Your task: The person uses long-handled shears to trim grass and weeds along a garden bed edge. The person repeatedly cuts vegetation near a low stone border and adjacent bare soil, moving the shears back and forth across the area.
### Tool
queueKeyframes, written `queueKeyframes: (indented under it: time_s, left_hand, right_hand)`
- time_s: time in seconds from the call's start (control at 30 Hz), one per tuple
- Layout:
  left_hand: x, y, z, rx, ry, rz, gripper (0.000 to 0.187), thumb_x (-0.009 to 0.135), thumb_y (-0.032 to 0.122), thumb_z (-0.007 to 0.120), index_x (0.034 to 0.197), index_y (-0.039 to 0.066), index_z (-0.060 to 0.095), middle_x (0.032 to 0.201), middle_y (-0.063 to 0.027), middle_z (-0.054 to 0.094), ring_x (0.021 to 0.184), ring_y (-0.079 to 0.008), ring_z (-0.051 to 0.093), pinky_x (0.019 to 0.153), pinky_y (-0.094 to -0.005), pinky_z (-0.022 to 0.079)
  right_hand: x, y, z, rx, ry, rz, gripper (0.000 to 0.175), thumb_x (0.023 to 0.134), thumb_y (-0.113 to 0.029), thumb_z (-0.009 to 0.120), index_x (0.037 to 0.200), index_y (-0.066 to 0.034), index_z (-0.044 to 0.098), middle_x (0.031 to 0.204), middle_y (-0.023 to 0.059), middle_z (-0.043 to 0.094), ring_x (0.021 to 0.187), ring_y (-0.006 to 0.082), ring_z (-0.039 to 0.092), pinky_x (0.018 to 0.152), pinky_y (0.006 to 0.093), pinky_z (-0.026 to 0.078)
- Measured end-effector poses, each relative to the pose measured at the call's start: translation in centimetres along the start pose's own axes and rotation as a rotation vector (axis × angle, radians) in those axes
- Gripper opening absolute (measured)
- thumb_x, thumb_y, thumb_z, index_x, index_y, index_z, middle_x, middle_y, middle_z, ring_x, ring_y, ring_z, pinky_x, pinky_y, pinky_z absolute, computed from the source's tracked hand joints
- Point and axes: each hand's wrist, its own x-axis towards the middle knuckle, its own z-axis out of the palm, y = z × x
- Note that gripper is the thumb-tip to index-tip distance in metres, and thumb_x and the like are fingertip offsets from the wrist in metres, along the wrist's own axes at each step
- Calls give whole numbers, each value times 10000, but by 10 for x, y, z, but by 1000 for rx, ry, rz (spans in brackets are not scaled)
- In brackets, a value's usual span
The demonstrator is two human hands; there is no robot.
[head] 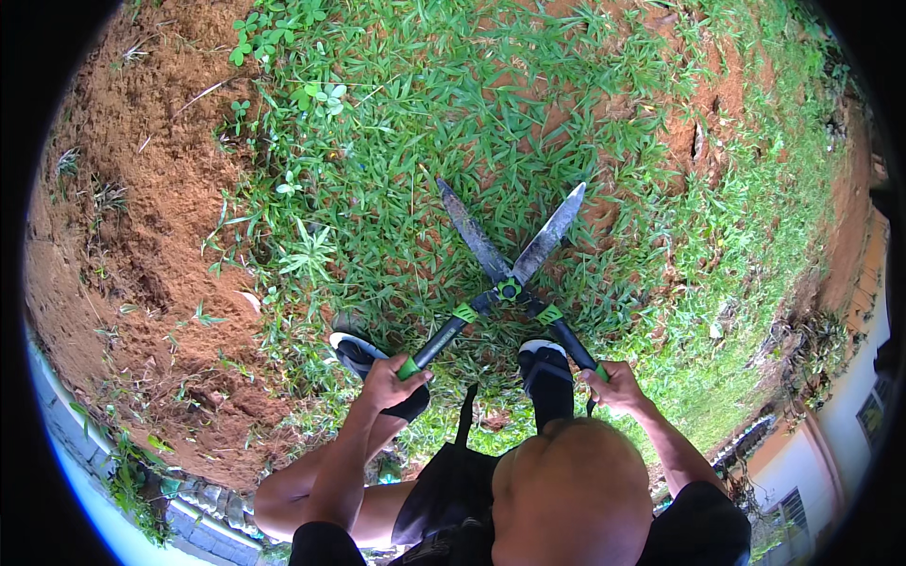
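A pair of hedge shears (509, 289) with black and green handles lies spread in front of me, its two dirt-stained blades apart in a V. My left hand (393, 385) is wrapped around the left handle's green grip. Around the end of the right handle, my right hand (614, 386) is closed. The blades are over low green grass (396, 240), pointing away from me. Whether the blades touch the soil, I cannot tell.
My feet, in dark socks and sandals (545, 364), are just behind the shears. Bare reddish soil (163, 247) runs along the left. A broad-leaved weed (310, 251) grows left of the blades. A building (814, 467) shows at the lower right rim, a paved strip (198, 534) at lower left.
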Motion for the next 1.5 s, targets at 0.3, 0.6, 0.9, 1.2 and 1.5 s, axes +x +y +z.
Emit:
queueKeyframes:
  time_s: [0.3, 0.6, 0.9, 1.2, 1.5]
  left_hand:
    - [69, 54, 98, -394, 181, -74, 294, 983, 262, 808, 873, 63, 622, 601, 31, 558, 468, -60, 542, 411, -269, 423]
    - [43, 29, 77, -336, 178, -20, 285, 968, 248, 823, 871, 56, 635, 595, 49, 544, 505, -42, 521, 455, -284, 410]
    - [84, 100, 128, -637, 319, -8, 268, 989, 258, 798, 910, 64, 631, 636, 33, 577, 498, -66, 555, 448, -273, 435]
    - [11, 16, 20, 182, 124, 137, 431, 881, 373, 877, 830, 47, 599, 585, -117, 585, 482, -265, 583, 514, -413, 471]
    - [43, 18, 53, 238, 51, 169, 410, 924, 390, 833, 892, 45, 616, 614, -127, 604, 538, -277, 626, 529, -416, 487]
  right_hand:
    - [75, -29, 69, 263, 198, -163, 410, 1073, -341, 675, 783, -67, 584, 574, 20, 611, 443, 103, 577, 405, 281, 450]
    - [54, -28, 37, 133, 166, -205, 424, 1074, -299, 679, 738, -60, 580, 565, 22, 616, 443, 90, 585, 385, 276, 438]
    - [100, -74, 84, 311, 245, -289, 397, 1080, -340, 666, 804, -70, 575, 560, 17, 594, 455, 96, 574, 415, 291, 429]
    - [14, 35, 14, 58, 100, -264, 411, 1051, -322, 716, 744, -74, 603, 546, 6, 585, 430, 95, 571, 358, 295, 453]
    - [29, 85, 35, 299, 213, -148, 424, 1034, -367, 734, 740, -81, 629, 543, 6, 597, 420, 86, 566, 346, 287, 450]
